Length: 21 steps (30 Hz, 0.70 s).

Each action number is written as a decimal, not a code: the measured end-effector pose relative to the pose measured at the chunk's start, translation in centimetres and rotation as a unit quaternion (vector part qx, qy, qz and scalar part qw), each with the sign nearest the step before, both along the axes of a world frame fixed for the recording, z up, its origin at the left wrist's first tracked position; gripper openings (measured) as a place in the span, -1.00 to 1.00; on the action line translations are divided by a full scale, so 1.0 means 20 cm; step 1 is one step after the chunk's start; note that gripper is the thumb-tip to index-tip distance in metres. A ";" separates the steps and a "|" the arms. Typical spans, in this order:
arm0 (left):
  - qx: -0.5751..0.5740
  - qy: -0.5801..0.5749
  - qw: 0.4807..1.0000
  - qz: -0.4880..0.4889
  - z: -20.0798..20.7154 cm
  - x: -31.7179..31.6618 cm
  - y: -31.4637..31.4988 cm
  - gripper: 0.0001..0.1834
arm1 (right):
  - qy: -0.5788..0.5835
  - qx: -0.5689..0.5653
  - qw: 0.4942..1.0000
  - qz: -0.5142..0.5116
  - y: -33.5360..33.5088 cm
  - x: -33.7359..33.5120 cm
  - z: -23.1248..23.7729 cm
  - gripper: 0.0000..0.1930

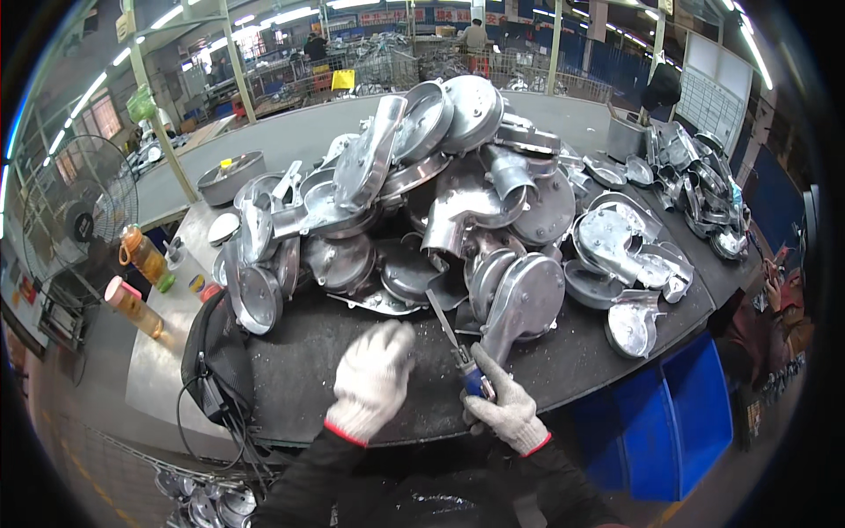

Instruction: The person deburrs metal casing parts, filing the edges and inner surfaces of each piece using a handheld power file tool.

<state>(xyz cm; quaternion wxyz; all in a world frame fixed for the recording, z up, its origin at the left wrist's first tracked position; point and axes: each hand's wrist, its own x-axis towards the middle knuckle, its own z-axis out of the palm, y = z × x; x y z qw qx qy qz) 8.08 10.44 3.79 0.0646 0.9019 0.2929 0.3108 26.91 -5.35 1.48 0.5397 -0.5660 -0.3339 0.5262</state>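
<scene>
My left hand (pixel 374 380), in a white knit glove with a red cuff, is curled closed above the black table top. Its palm side is hidden, so whether anything is in it does not show. In my right hand (pixel 507 409), gloved the same way, is a file (pixel 445 327) with a long flat metal blade and a blue body. The blade points up and away, toward a heap of shiny cast-metal housings (pixel 458 198). Nearest to the right hand is a round housing with a spout (pixel 528 299), leaning on the heap's front.
A black mesh bag (pixel 216 356) with cables and two bottles (pixel 132 308) stand at left. More castings (pixel 695 180) are heaped at far right. Blue bins (pixel 656 422) sit below the table's right edge. A fan (pixel 81 211) stands at far left; other people are in the background.
</scene>
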 end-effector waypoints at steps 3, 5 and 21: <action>0.066 0.070 0.993 0.070 -0.01 0.17 0.24 -0.34 | 0.034 0.023 0.999 -0.019 -0.01 0.03 -0.03 -0.10; -0.029 0.165 0.975 0.145 -0.01 0.23 0.31 -0.30 | 0.030 0.054 0.998 -0.013 -0.01 0.04 -0.05 -0.10; -0.147 0.089 0.820 0.546 0.08 -0.34 0.72 0.03 | 0.020 0.059 0.998 -0.008 -0.01 0.06 -0.06 -0.13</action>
